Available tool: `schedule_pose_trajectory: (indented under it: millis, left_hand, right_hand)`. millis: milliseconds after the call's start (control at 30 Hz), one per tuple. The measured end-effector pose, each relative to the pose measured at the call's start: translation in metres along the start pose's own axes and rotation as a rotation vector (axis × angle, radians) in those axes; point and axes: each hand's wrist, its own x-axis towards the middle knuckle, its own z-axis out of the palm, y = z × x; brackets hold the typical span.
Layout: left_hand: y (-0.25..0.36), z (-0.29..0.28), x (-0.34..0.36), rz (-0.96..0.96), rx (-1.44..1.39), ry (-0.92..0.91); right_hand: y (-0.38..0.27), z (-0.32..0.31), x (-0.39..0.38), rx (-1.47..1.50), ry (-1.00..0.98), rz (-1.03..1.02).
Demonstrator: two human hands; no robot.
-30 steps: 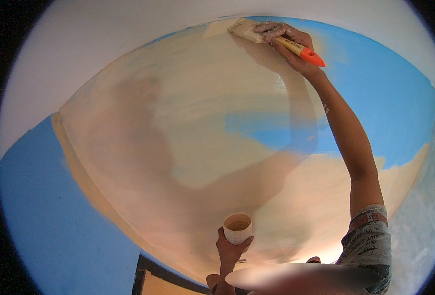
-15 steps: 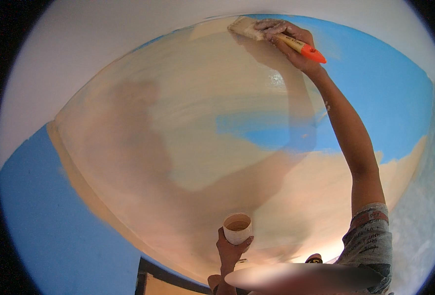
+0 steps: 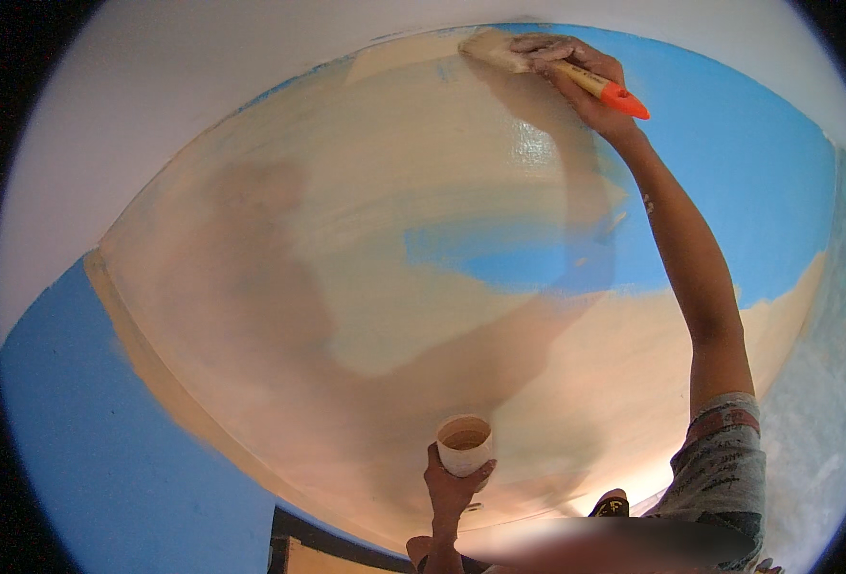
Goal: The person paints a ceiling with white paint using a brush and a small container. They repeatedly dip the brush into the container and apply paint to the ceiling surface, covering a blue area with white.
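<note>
High up, my right hand (image 3: 576,81) grips a wide paintbrush (image 3: 595,84) with a wooden handle and orange tip. Its pale, paint-loaded bristles press against the wall (image 3: 413,143) just under the ceiling line, where cream paint meets blue. Pale paint smears cover the fingers. Low in the middle, my left hand (image 3: 455,483) is wrapped round a white cup (image 3: 464,446) from below, holding it upright. Cream or tan paint lies inside the cup. A wet, shiny patch (image 3: 534,143) shows below the brush.
A blue patch (image 3: 528,263) interrupts the cream in the middle of the wall, and more blue paint (image 3: 720,163) spreads at upper right. The white ceiling (image 3: 184,86) borders the top. Blue wall (image 3: 88,411) stands left, grey-green wall (image 3: 825,383) right. A dark frame (image 3: 318,536) is at lower left.
My right hand and the brush have moved slightly to the right along the top of the wall. The left hand and cup stay nearly where they were.
</note>
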Motion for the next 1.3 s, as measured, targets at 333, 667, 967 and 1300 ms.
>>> schedule_pose_trajectory:
  millis: [333,667,967,1300]
  left_hand:
    - [0.007,0.001,-0.003,0.026,0.023,-0.012]
    - [0.008,0.006,-0.001,0.05,0.041,-0.019]
    - [-0.001,0.01,0.003,0.005,-0.002,-0.041]
    - [-0.008,0.018,0.008,0.017,0.048,-0.033]
  right_hand:
    - [-0.008,-0.034,0.0,-0.069,-0.022,-0.025]
    - [-0.002,-0.064,-0.03,-0.127,0.06,0.082]
    - [-0.006,-0.069,-0.037,-0.061,0.054,0.087]
    - [-0.019,-0.014,-0.033,0.086,0.019,0.078]
